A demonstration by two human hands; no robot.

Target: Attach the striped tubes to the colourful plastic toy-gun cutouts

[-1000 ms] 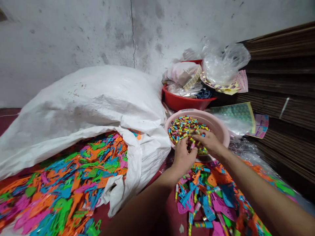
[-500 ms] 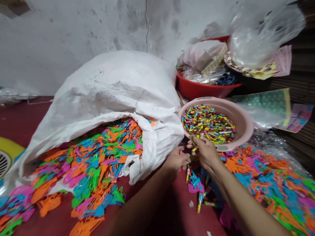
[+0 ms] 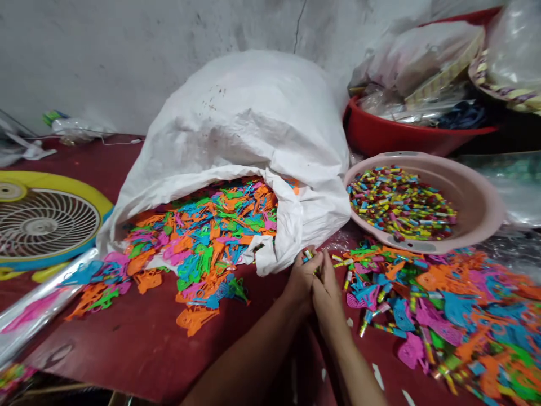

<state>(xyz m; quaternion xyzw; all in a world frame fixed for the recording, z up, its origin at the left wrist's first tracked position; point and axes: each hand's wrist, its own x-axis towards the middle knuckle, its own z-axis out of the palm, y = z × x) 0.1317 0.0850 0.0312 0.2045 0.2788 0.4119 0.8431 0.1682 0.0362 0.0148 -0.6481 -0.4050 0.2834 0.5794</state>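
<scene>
Small striped tubes (image 3: 307,256) peek out at the fingertips of the left hand (image 3: 301,276), which is curled around them just above the red tabletop (image 3: 139,349). The right hand (image 3: 326,285) presses against the left; whether it grips anything itself I cannot tell. Counting from the hands, with 12 o'clock toward the wall (image 3: 127,62), a pink bowl (image 3: 475,192) at 2 o'clock holds many similar tubes, and behind it sits a red basin (image 3: 406,138) at 1 o'clock. Bright plastic pieces (image 3: 439,324) lie heaped between 3 and 4 o'clock, a few tubes among them. At 11 o'clock rests a white sack (image 3: 253,113), similar pieces spread from its mouth toward 9 o'clock, with a yellow-and-blue fan (image 3: 40,225) farther out.
</scene>
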